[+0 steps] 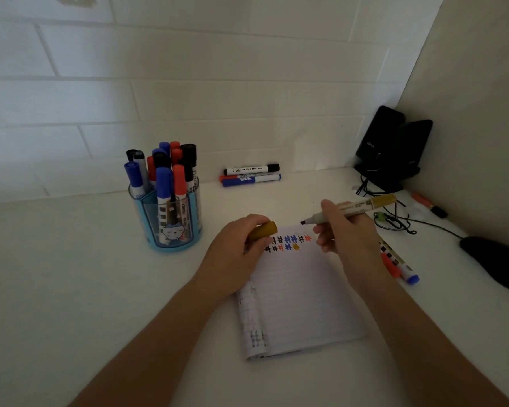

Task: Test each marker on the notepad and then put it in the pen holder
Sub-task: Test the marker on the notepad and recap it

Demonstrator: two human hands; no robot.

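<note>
Marker (356, 208) in ochre hangs uncapped just above the far edge of the notepad (300, 304), its long axis running left to right with the chisel tip pointing left at the matching cap (263, 230) — near it, not touching. Right hand (347, 239) has its fingers curled round the barrel close behind the nib, while the left hand (232, 257) wraps fingers and thumb round the cap. Pen holder (171, 227) stands farther left, nearer the left hand — recapping looks like a short, straight push.
</note>
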